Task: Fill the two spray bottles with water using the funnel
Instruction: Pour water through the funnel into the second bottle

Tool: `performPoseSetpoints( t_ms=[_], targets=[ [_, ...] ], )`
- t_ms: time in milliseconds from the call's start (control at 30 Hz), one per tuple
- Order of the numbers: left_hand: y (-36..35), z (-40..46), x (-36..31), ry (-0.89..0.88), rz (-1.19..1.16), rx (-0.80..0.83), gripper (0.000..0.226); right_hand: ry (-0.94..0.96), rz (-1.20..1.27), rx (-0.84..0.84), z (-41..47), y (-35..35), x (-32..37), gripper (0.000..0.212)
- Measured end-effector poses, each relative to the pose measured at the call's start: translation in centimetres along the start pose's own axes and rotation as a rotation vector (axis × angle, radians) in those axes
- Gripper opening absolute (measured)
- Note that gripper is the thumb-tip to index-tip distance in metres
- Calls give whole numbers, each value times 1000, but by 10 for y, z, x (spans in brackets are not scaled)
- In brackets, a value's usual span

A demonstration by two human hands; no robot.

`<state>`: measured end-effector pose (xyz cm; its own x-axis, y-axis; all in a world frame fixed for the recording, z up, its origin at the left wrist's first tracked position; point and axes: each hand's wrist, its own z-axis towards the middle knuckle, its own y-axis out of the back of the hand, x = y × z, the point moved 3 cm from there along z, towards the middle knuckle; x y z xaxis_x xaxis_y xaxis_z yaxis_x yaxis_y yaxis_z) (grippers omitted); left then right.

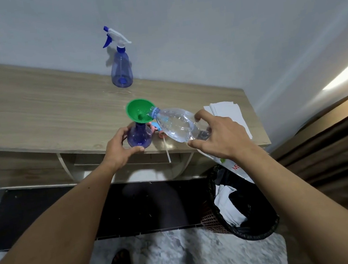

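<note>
The open spray bottle point(139, 136) is standing near the front edge of the table point(34, 109), with the green funnel point(139, 111) sitting in its neck. The left hand point(119, 148) is curling round its base, steadying it. The right hand point(221, 135) is gripping the tilted clear water bottle point(177, 123), its mouth resting on the funnel rim. Pouring well likely means tilting gradually, so the funnel is not overflowing or tipping. The second spray bottle point(121, 70), capped, is waiting farther back.
</note>
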<state>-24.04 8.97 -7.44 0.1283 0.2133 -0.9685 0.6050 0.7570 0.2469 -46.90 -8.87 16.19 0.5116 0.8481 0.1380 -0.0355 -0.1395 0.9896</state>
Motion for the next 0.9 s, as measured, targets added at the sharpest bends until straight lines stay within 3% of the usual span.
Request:
performPoseSetpoints(
  t_ms=[333, 900],
  targets=[
    [1, -5, -8, 7, 0, 1, 92, -86, 223, -20, -3, -15, 1, 59],
    [1, -8, -18, 32, 12, 26, 90, -228, 746, -335, 11, -23, -5, 56]
  ],
)
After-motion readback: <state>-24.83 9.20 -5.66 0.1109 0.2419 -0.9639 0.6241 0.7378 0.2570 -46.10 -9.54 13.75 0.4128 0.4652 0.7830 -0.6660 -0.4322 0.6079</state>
